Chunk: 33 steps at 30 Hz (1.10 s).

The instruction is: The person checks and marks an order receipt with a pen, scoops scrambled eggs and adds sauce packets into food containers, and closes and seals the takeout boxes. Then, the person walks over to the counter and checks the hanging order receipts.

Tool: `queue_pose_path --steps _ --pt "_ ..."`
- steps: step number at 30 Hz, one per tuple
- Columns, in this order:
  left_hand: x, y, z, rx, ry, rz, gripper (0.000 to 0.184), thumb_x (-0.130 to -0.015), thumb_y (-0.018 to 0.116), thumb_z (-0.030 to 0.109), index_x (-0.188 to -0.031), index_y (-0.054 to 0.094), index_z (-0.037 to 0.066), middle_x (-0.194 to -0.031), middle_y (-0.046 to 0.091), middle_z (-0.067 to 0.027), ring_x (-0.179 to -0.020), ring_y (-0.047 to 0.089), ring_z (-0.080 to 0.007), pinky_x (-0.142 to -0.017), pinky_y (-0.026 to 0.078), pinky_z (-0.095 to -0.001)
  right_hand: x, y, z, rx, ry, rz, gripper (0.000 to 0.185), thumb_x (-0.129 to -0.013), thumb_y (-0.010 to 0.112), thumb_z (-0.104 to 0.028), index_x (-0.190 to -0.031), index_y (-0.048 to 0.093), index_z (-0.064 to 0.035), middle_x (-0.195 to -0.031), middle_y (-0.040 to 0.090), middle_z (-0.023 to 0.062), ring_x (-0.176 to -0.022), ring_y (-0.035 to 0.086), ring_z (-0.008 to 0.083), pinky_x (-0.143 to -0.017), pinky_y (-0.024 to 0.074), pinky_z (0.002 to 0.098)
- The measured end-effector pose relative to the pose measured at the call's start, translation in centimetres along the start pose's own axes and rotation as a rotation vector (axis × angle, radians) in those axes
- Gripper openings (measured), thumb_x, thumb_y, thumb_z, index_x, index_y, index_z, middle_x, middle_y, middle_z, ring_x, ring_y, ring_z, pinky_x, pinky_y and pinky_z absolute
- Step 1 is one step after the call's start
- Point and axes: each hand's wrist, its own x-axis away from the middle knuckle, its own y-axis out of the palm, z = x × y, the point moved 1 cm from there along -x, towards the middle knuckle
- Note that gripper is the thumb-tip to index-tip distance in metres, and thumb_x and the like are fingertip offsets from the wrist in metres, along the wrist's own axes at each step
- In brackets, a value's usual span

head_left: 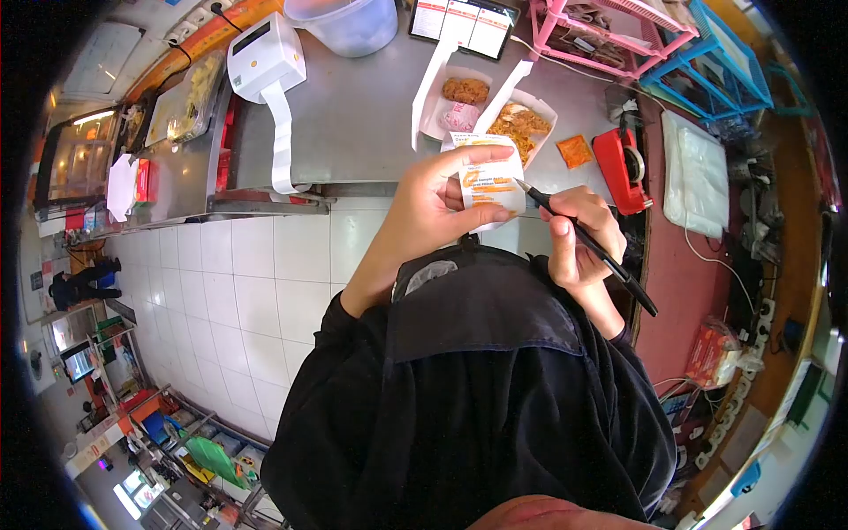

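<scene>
A white paper slip with orange marks and print [493,181] is held in my left hand [430,199], fingers over its top and thumb along its lower edge. My right hand [587,234] grips a black pen [609,261], whose tip points at the slip's right edge; whether it touches cannot be made out. Just beyond the slip, an open food box [546,113] holds noodles and a piece of chicken. Left of it, another open box [430,110] holds fried chicken [465,90] and a wrapped white and pink bundle [460,117]. An orange packet [574,151] lies right of the boxes.
A label printer [266,55] with a long paper strip [280,141] stands left on the metal counter [353,115]. A tablet [463,25], a bucket [346,22] and a pink rack [609,35] are behind. Right are a red tape dispenser [621,172] and plastic bags [695,172].
</scene>
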Motion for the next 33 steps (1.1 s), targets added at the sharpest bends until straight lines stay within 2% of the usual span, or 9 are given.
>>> queue_pose_path --steps 4,12,26,29,33 --pt "-0.2 0.0 -0.1 -0.068 0.027 -0.002 0.054 -0.075 0.069 -0.008 -0.126 0.050 -0.002 -0.117 0.059 -0.0108 -0.095 0.063 -0.0158 -0.079 0.054 -0.0265 -0.3 0.3 -0.1 0.029 -0.011 -0.059 0.013 -0.079 0.068 -0.002 -0.089 0.060 0.0007 -0.077 0.064 0.0134 -0.062 0.062 0.0230 -0.058 0.0492 0.0296" --pt "-0.3 -0.1 -0.6 -0.047 0.050 -0.017 0.053 -0.074 0.070 -0.007 -0.124 0.052 -0.002 -0.117 0.059 -0.0104 -0.098 0.060 -0.0142 -0.081 0.053 -0.0267 -1.1 1.6 -0.3 0.105 -0.059 -0.137 0.014 -0.075 0.071 -0.003 -0.086 0.062 -0.0004 -0.077 0.064 0.0099 -0.063 0.062 0.0234 -0.057 0.0495 0.0305" --pt "-0.6 0.2 -0.6 -0.049 -0.018 -0.045 0.058 -0.075 0.070 -0.008 -0.127 0.047 -0.002 -0.117 0.058 -0.0112 -0.101 0.060 -0.0159 -0.084 0.053 -0.0273 -1.5 0.8 -0.4 0.257 0.023 -0.135 0.013 -0.074 0.069 0.001 -0.085 0.061 -0.0013 -0.075 0.063 0.0101 -0.063 0.062 0.0238 -0.058 0.0494 0.0313" --pt "-0.7 0.1 -0.8 -0.061 -0.023 -0.053 0.057 -0.076 0.069 -0.007 -0.128 0.047 -0.002 -0.120 0.057 -0.0113 -0.102 0.060 -0.0160 -0.085 0.053 -0.0276 -1.5 1.0 -0.2 0.185 -0.059 -0.147 0.015 -0.074 0.069 0.001 -0.086 0.061 -0.0014 -0.075 0.063 0.0100 -0.063 0.062 0.0243 -0.057 0.0491 0.0318" --pt "-0.8 0.3 -1.0 -0.074 -0.021 -0.049 0.056 -0.076 0.069 -0.006 -0.128 0.047 -0.002 -0.124 0.054 -0.0118 -0.103 0.059 -0.0159 -0.085 0.052 -0.0278 -1.5 1.2 -0.2 0.195 -0.023 -0.186 0.015 -0.074 0.069 0.001 -0.086 0.061 -0.0023 -0.075 0.062 0.0101 -0.062 0.061 0.0251 -0.056 0.0484 0.0322"
